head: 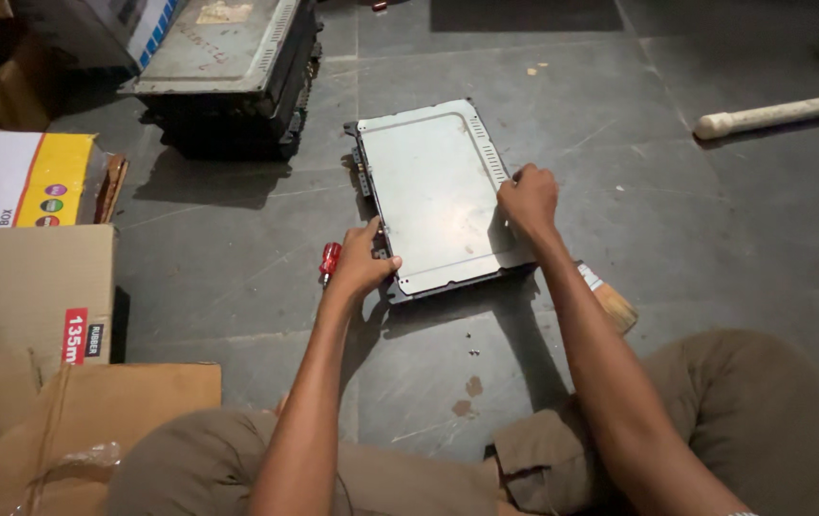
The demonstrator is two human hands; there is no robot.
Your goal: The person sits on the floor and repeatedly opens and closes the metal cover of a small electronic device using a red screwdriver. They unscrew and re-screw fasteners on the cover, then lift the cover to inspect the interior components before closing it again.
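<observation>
Grey metal cover (433, 191) lies on the floor (715, 239); left hand (361, 263) and right hand (529, 199) grip its near-left and right edges, fingers seemingly curled.

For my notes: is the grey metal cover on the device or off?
On: the metal cover lies flat over the device, both hands at its edges.

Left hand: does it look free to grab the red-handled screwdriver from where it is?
Probably yes. The left hand grips the metal case's left edge, and the red-handled screwdriver lies on the floor right beside it, nothing between them.
</observation>
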